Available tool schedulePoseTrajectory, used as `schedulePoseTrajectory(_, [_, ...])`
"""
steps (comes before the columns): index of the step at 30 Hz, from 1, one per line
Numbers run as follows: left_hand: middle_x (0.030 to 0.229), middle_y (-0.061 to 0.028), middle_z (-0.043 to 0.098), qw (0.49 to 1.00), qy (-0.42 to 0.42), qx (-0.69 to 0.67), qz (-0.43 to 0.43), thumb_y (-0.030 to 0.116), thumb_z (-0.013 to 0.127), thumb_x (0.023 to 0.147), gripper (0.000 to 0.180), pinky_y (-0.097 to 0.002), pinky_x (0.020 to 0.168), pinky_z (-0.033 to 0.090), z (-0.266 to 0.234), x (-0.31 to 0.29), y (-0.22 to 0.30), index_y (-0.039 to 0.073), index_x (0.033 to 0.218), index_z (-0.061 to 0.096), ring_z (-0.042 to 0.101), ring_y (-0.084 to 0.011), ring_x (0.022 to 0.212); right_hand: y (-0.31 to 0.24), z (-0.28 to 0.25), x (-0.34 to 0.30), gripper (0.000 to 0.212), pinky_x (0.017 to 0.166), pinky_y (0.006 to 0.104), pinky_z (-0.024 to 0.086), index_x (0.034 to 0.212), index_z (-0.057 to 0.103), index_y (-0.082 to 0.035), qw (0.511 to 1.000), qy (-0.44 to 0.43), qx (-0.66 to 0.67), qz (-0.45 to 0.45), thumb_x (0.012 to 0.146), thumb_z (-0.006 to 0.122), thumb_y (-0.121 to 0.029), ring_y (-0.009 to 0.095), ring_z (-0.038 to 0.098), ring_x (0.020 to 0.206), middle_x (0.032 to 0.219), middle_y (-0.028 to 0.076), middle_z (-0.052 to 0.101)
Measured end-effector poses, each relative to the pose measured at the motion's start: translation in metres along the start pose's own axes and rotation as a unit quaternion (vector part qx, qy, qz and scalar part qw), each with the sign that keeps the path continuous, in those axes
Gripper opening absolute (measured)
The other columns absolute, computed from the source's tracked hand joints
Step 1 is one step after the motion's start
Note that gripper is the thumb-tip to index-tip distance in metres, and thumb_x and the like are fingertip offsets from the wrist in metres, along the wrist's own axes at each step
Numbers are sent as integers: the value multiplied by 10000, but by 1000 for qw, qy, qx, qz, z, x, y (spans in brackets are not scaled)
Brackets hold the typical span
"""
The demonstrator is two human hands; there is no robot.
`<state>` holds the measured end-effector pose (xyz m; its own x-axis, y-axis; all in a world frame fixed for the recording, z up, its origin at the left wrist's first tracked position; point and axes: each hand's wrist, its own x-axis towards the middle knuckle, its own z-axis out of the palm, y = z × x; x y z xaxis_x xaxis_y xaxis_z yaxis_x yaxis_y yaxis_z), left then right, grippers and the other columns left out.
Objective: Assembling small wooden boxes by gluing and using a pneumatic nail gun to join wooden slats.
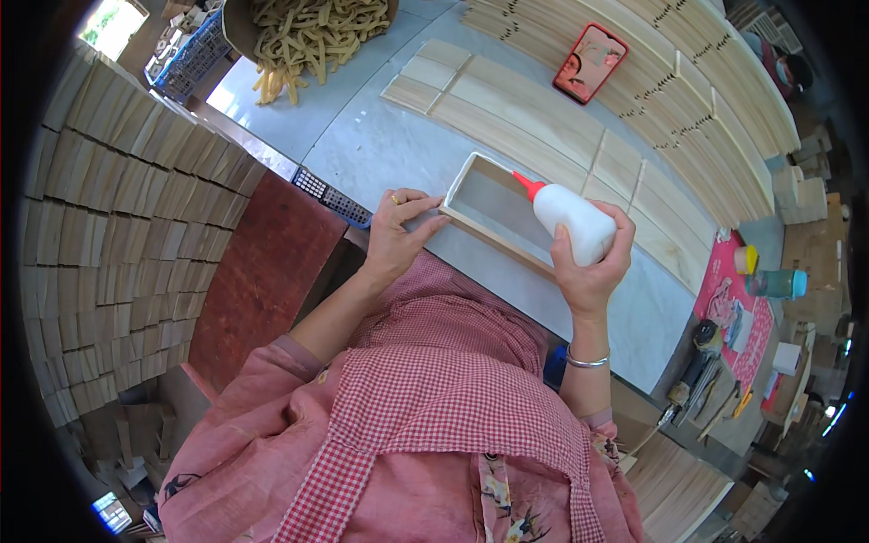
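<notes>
A shallow rectangular wooden frame (500,239) rests on the pale tabletop in front of me, its near long side toward my body. A white line that looks like glue runs along the top edge of its left end. My left hand (396,237) grips the frame's near left corner between thumb and fingers. In my right hand (593,279) is a white squeeze bottle (579,222) with a red pointed nozzle (527,185), held tilted. The nozzle points up and left, over the frame's far side. My right hand and the bottle hide the frame's right end.
Thin wooden boards (534,113) lie in a row behind the frame. Stacked boards (715,118) and a red phone (590,63) are at the far right. Beige strips (317,36) spill from a container at the back. Tall wood stacks (127,244) stand left; a black-handled tool (692,376) lies right.
</notes>
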<state>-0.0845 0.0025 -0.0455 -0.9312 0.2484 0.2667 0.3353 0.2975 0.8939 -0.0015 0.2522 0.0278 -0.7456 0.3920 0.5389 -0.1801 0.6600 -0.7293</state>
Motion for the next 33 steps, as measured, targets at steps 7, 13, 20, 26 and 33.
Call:
schedulePoseTrajectory(7, [1040,-61,655,1000,2,-16,2,87,807,806,305,-281,821,483,2,-1,-1,69,1109,777,543,-183,971,5,-30,-13,532,788,340,537,1195,541,-50,999,35,-32,3,727,793,-74,259,640,891,1079,130,658])
schedulePoseTrajectory(13, [1104,-69,636,1000,-13,1,-10,77,797,830,317,-273,869,479,1,-3,-4,52,1143,753,563,-181,997,9,-53,-25,533,793,346,538,1201,539,-48,996,61,-56,16,734,795,-76,258,640,888,1078,134,658])
schedulePoseTrajectory(20, [1079,-68,641,1000,0,4,-14,91,804,821,315,-281,863,491,2,-3,-4,61,1131,763,568,-184,978,13,-74,-35,524,808,352,535,1203,538,-44,992,95,-66,44,746,792,-76,256,637,895,1081,137,654])
schedulePoseTrajectory(26, [1107,-69,626,1000,0,-5,-10,94,802,834,312,-277,867,488,3,-4,-13,57,1141,757,568,-180,984,19,-94,-43,513,813,352,533,1202,539,-40,987,113,-101,53,755,787,-79,259,636,898,1087,136,652])
schedulePoseTrajectory(33, [1113,-73,623,1000,-11,-12,-5,89,800,837,313,-276,871,485,1,-3,-16,52,1144,751,568,-179,991,23,-118,-53,508,817,349,531,1200,541,-41,979,139,-124,80,756,784,-84,259,636,901,1086,134,655])
